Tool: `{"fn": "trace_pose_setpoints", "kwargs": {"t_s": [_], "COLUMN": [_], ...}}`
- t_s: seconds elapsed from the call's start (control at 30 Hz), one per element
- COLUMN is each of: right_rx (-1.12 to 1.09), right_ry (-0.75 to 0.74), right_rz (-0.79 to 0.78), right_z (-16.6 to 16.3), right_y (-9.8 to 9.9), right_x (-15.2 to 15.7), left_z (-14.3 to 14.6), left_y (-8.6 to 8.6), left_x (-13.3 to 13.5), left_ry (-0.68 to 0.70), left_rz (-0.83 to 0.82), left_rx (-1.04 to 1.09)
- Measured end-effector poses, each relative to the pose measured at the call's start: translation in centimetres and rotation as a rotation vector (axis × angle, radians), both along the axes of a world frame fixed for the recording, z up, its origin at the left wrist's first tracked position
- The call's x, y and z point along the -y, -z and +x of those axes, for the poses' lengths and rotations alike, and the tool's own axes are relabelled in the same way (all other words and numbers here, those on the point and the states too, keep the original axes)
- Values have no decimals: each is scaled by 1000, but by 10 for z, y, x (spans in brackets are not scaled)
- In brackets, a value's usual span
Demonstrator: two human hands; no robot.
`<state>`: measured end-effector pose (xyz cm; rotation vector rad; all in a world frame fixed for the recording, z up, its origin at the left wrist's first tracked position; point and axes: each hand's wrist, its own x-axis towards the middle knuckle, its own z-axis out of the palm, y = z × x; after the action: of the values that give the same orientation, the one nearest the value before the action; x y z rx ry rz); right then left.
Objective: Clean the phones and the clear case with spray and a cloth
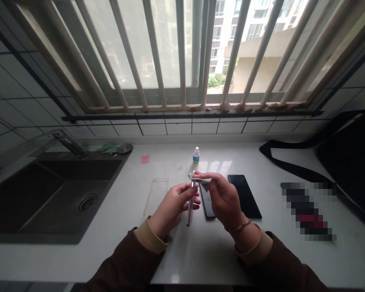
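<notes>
My left hand (172, 207) grips a slim phone (190, 211) held on edge above the white counter (200, 251). Over the phone's top end my right hand (223, 196) pinches a small pale cloth (197, 177) against it. Just beyond the hands, two dark phones lie flat on the counter: one (207, 205) partly hidden by my right hand, the other (245, 195) to its right. A clear phone case (156, 194) lies to the left of my hands. A small white dropper bottle (196, 155) with a blue cap stands upright further back.
A dark sink (48, 194) with a tap (68, 142) fills the left side. A pink note (145, 159), a green cloth (108, 149) and a sink strainer (124, 148) lie near the back. A black bag with strap (346, 162) and a blurred-out item (310, 211) occupy the right. Barred window ahead.
</notes>
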<state>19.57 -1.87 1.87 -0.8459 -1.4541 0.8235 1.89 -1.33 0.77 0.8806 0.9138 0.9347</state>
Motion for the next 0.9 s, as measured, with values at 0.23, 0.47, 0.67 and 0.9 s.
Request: {"fn": "trace_pose_setpoints", "kwargs": {"t_s": [0.23,0.47,0.67,0.9], "right_rx": [74,-164,7,-8], "right_ry": [51,252,70,16], "right_rz": [-62,-382,-183,-58], "right_z": [2,7,0,-4], "right_y": [9,29,15,12], "right_x": [-7,-33,-19,-12], "left_z": [-8,-4,0,0], "left_y": [-3,-9,-8,-7], "left_x": [-7,1,3,3], "left_ry": [-186,74,81,70], "left_rz": [-122,-90,-80,-62], "left_rx": [174,115,34,82]}}
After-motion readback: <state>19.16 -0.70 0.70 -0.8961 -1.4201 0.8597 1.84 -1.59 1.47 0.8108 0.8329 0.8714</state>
